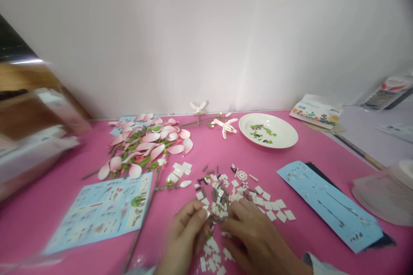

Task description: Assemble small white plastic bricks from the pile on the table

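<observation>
My left hand (190, 230) is closed in a pinch, with a small white building piece (207, 212) between thumb and forefinger. Beside it, my right hand (250, 227) reaches into a pile of loose building pieces (222, 184); its fingers are curled down, and anything in them is hidden. White, grey-brown, green and dark pieces make up the pile, with flat white tiles (277, 204) at its right side. More white pieces (213, 258) lie between my wrists. A long brown stem (142, 223) with a white bud (185, 184) lies to the left.
Pink-and-white petals (151, 146) are heaped at the back left, above a blue instruction sheet (103, 210). White flower assemblies (225, 126) stand near the wall. A white plate (284, 137) holds green and dark pieces. A blue booklet (332, 206) lies at right, over a dark flat object.
</observation>
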`<state>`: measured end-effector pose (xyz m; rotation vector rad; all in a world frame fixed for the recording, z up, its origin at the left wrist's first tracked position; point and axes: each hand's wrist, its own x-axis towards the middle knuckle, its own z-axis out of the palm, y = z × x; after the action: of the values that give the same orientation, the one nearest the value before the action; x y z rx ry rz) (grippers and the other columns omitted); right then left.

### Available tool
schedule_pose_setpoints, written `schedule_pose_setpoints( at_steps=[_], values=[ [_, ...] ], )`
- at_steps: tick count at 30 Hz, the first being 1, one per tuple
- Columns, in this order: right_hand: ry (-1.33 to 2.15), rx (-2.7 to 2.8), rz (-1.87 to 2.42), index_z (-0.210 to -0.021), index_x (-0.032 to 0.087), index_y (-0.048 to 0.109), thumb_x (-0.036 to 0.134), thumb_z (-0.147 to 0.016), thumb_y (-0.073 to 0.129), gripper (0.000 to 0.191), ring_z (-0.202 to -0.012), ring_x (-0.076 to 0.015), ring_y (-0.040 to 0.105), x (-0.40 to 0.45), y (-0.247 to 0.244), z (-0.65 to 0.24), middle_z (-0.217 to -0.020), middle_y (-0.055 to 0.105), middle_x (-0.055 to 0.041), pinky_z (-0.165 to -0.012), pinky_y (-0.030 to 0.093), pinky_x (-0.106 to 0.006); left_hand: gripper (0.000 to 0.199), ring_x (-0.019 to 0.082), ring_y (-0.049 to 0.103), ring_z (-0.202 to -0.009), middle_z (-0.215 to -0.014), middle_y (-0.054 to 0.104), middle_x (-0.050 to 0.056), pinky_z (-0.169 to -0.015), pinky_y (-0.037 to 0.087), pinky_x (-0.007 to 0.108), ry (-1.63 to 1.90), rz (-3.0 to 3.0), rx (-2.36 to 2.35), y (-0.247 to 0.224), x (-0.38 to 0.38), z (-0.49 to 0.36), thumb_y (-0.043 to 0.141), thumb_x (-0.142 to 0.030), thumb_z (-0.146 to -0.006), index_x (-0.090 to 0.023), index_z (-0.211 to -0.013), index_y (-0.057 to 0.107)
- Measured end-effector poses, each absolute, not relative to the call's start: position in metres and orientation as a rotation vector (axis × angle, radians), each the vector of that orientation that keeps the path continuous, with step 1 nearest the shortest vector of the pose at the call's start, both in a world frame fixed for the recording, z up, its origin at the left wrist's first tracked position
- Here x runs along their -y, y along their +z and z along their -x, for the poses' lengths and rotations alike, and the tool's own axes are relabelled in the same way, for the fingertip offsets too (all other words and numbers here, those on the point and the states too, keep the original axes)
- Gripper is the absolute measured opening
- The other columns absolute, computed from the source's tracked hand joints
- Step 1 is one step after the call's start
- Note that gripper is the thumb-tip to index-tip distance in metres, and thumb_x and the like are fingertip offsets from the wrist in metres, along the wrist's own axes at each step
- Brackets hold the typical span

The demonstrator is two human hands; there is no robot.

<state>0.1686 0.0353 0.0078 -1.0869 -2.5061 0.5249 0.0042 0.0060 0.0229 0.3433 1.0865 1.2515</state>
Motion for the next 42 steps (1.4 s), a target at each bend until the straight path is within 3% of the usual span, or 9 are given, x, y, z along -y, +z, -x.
schedule_pose_setpoints(
  at_steps=[11, 18, 22, 25, 31, 37, 42],
  values=[
    [0.575, 2.364, 1.004, -0.085, 0.02, 0.062, 0.01, -0.092, 0.049, 0.018, -0.078, -0.0194, 0.051, -0.041, 0.01, -0.179, -0.082, 0.058, -0.0042, -0.069, 0.042, -0.032, 0.038, 0.004, 0.032, -0.046, -0.051, 0.046, -0.008, -0.044, 0.027, 0.014, 1.249, -0.392, -1.061, 0.022, -0.007, -0.003, 0.085, -0.039, -0.061, -0.015, -0.059, 0.056],
    [0.519, 2.327, 1.118, -0.081, 0.021, 0.063, 0.011, -0.091, 0.05, 0.019, -0.075, -0.0197, 0.054, -0.044, 0.015, -0.183, -0.078, 0.058, -0.0033, -0.067, 0.044, -0.032, 0.039, 0.004, 0.032, -0.045, -0.05, 0.044, -0.008, -0.044, 0.025, 0.014, 1.225, -0.395, -1.096, 0.018, -0.007, -0.002, 0.085, -0.041, -0.061, -0.015, -0.06, 0.056],
    [0.529, 2.282, 1.156, -0.087, 0.021, 0.063, 0.004, -0.084, 0.048, 0.023, -0.077, -0.0196, 0.054, -0.045, 0.02, -0.184, -0.084, 0.057, -0.0043, -0.066, 0.044, -0.032, 0.04, 0.004, 0.033, -0.046, -0.052, 0.045, -0.007, -0.045, 0.026, 0.015, 1.226, -0.404, -1.096, 0.019, -0.007, -0.001, 0.084, -0.042, -0.061, -0.016, -0.06, 0.055],
    [0.591, 2.321, 1.054, -0.078, 0.02, 0.059, 0.0, -0.077, 0.047, 0.023, -0.075, -0.0185, 0.052, -0.044, 0.022, -0.184, -0.081, 0.055, -0.0036, -0.065, 0.042, -0.032, 0.04, 0.004, 0.028, -0.044, -0.05, 0.043, -0.008, -0.043, 0.021, 0.016, 1.221, -0.432, -1.092, 0.019, -0.007, -0.001, 0.082, -0.044, -0.064, -0.016, -0.06, 0.053],
    [0.577, 2.482, 0.969, -0.064, 0.018, 0.05, -0.005, -0.065, 0.053, 0.023, -0.071, -0.0167, 0.048, -0.04, 0.022, -0.182, -0.072, 0.053, -0.001, -0.064, 0.036, -0.032, 0.039, 0.004, 0.033, -0.047, -0.052, 0.046, -0.008, -0.046, 0.027, 0.014, 1.233, -0.38, -1.075, 0.022, -0.008, -0.002, 0.085, -0.039, -0.061, -0.016, -0.061, 0.054],
    [0.547, 2.538, 1.079, -0.063, 0.018, 0.052, 0.008, -0.074, 0.064, 0.019, -0.072, -0.0175, 0.048, -0.04, 0.021, -0.181, -0.073, 0.056, -0.0008, -0.07, 0.036, -0.035, 0.036, 0.005, 0.035, -0.047, -0.051, 0.047, -0.007, -0.046, 0.029, 0.014, 1.227, -0.401, -1.066, 0.023, -0.007, -0.002, 0.085, -0.038, -0.062, -0.015, -0.061, 0.057],
    [0.556, 2.548, 1.064, -0.061, 0.018, 0.05, 0.003, -0.074, 0.061, 0.023, -0.072, -0.0166, 0.048, -0.039, 0.015, -0.181, -0.072, 0.056, -0.0003, -0.067, 0.035, -0.032, 0.035, 0.004, 0.033, -0.047, -0.052, 0.046, -0.007, -0.044, 0.027, 0.015, 1.223, -0.441, -1.064, 0.02, -0.006, -0.002, 0.084, -0.038, -0.065, -0.016, -0.06, 0.058]
  ],
)
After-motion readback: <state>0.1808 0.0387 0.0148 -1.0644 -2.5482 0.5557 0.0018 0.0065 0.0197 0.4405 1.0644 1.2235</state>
